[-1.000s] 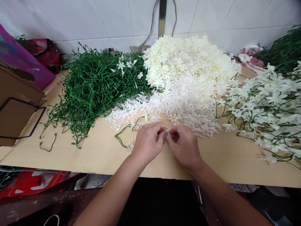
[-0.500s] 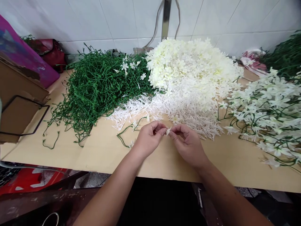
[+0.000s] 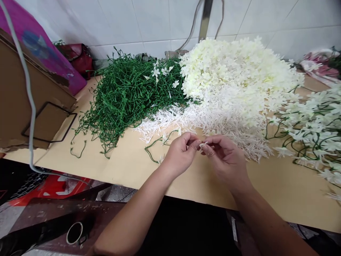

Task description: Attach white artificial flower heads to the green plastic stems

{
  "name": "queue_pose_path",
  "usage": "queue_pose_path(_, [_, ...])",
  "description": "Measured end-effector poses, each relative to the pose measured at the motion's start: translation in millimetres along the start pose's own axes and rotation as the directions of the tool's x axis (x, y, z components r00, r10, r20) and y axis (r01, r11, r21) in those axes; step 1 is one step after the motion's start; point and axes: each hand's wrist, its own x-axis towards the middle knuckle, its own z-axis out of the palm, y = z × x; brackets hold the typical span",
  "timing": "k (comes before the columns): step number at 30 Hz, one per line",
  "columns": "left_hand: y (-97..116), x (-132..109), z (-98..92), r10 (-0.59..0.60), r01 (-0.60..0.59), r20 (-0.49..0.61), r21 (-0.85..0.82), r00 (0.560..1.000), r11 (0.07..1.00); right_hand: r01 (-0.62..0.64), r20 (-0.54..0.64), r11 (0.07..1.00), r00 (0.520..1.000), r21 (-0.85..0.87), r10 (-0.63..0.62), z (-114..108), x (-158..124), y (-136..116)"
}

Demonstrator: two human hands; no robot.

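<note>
My left hand (image 3: 183, 153) and my right hand (image 3: 228, 159) meet fingertip to fingertip over the brown board. Between them is a small white artificial flower (image 3: 204, 145), pinched by both and largely covered by my fingers. Just left of my left hand lies a green plastic stem (image 3: 149, 153) with white flower pieces on its ends. Behind my hands spreads a heap of thin white stamens (image 3: 186, 117). A large pile of cream-white flower heads (image 3: 229, 67) rises beyond it, beside a tangle of green stems (image 3: 130, 89).
Flowers assembled on green stems (image 3: 314, 124) are heaped at the right. At the left stand a cardboard box (image 3: 34, 96) with a black wire frame (image 3: 69, 128) and a hanging grey cable (image 3: 29, 89). A cup (image 3: 74, 233) sits below the board's front edge.
My view has swung left, so the piles appear farther right. Both hands stay together at the small flower, whose petals now show less between my fingers.
</note>
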Motion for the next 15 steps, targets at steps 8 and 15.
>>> queue_pose_path(8, [0, -2, -8.6, 0.026, -0.025, -0.017, 0.032, 1.0, 0.999, -0.033, 0.044, 0.999, 0.999, 0.04, 0.031, 10, 3, -4])
queue_pose_path(15, [4, -34, -53.4, 0.265, -0.179, -0.084, 0.542, 0.961, 0.821, -0.029, -0.006, 1.0, 1.0, 0.003, 0.029, -1, 5, -4])
